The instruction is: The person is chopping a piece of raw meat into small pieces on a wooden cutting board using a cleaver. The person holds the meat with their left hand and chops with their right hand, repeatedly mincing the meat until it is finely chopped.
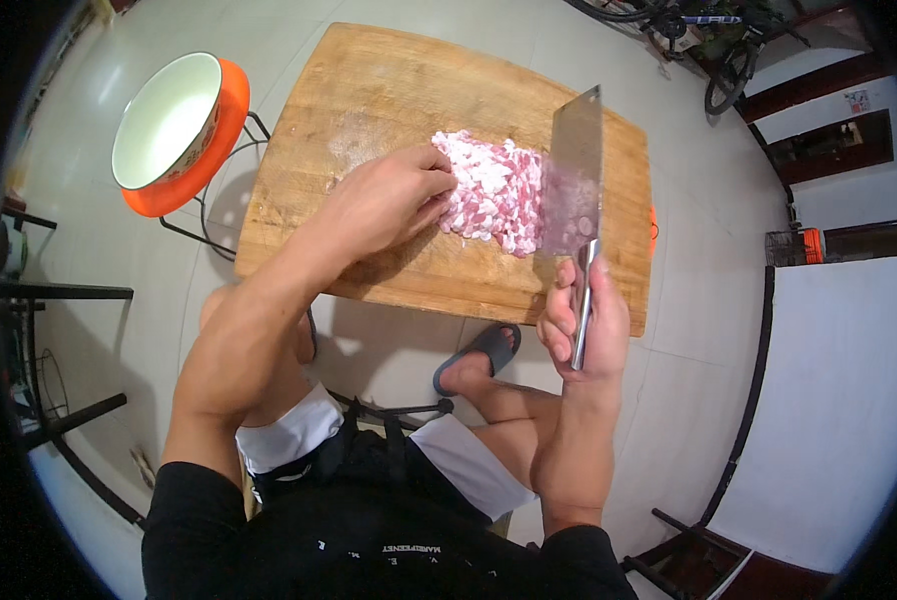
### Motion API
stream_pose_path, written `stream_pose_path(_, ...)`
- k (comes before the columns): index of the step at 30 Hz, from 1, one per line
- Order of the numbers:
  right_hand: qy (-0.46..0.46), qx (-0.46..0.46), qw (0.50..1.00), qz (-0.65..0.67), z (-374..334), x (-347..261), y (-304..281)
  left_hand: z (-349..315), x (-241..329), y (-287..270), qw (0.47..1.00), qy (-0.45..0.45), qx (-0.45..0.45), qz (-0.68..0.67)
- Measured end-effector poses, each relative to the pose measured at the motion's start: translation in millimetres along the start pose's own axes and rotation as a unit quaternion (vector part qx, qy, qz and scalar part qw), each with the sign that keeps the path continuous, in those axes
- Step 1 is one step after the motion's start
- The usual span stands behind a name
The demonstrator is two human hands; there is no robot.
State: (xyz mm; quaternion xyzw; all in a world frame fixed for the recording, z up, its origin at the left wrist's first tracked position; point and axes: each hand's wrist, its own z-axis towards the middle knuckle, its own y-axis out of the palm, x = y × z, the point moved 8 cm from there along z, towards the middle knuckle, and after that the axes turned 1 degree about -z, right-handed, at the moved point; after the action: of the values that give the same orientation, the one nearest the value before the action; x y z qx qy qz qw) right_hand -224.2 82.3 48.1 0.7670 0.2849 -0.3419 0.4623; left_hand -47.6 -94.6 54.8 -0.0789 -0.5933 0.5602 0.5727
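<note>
Pink and white chopped meat [489, 190] lies in a low heap on a wooden cutting board [389, 80]. From the left, my left hand [399, 198] presses its curled fingers against the heap's edge; some fingertips are hidden there. My right hand [604, 315] grips the steel handle of a cleaver [577, 150]. Its broad blade stands tilted along the right edge of the meat, pointing away from me, with its lower part slightly blurred. Whether the blade touches the board I cannot tell.
At left, a white enamel basin [174, 115] tilts with an orange basin [231, 110] on a black wire stand [209, 225]. My slippered foot [479, 360] rests below the board's near edge. A bicycle [729, 60] stands far right, and black metal frames [69, 292] reach in from the left.
</note>
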Motion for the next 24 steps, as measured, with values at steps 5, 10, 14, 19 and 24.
stream_pose_path(5,0.042,0.073,0.992,-0.091,20,12,-14,4,-4,1,1.0,-0.002,-0.014,0.002)
stream_pose_path(10,-0.013,0.038,0.998,-0.046,3,-6,-9,2,1,-2,1.0,0.011,0.004,0.005)
stream_pose_path(14,0.025,0.091,0.992,-0.08,16,6,-20,3,-1,0,1.0,0.003,-0.002,0.007)
stream_pose_path(19,-0.015,-0.011,1.0,-0.018,3,-3,4,4,1,0,1.0,0.007,0.001,0.01)
stream_pose_path(24,0.059,0.05,0.992,-0.103,17,25,1,6,1,1,1.0,0.018,-0.002,0.008)
